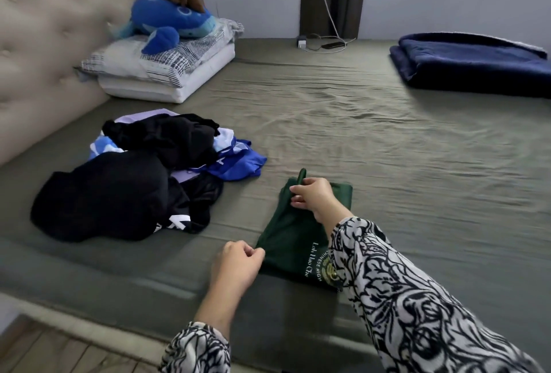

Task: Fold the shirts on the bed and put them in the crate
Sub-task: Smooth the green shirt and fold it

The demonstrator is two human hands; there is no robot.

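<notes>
The dark green shirt (293,238) lies on the bed (372,140) as a narrow, partly folded strip running from the near edge of the mattress outward, with white lettering and a crest showing on its near end. The right hand (313,197) reaches across it and pinches a small raised tuck of fabric at the far end. The left hand (235,265) sits at the near-left edge of the strip, fingers curled and pinching the cloth there.

Judged from here, the main risk is the fold coming apart. The fabric looks thin and smooth, so a pull from the right hand with only a light pinch at the left could drag the layers apart or skew the strip. The olive sheet beneath is loose and creased, and could ride along with the shirt. The near end lies close to the mattress edge, so a tug towards the person might slide it off.

Left of the left hand, well apart from the green shirt, is a heap of unfolded shirts (134,178): limp black ones on top, glossy blue (235,163) and pale lilac ones beneath. Most of the work still looks ahead. No crate is in view.

Farther beyond the heap, a blue plush toy (173,20) rests on stacked pillows (167,71) against a tufted headboard (44,44). Far beyond the right hand lies a folded navy blanket (471,62), thick and fleecy.
</notes>
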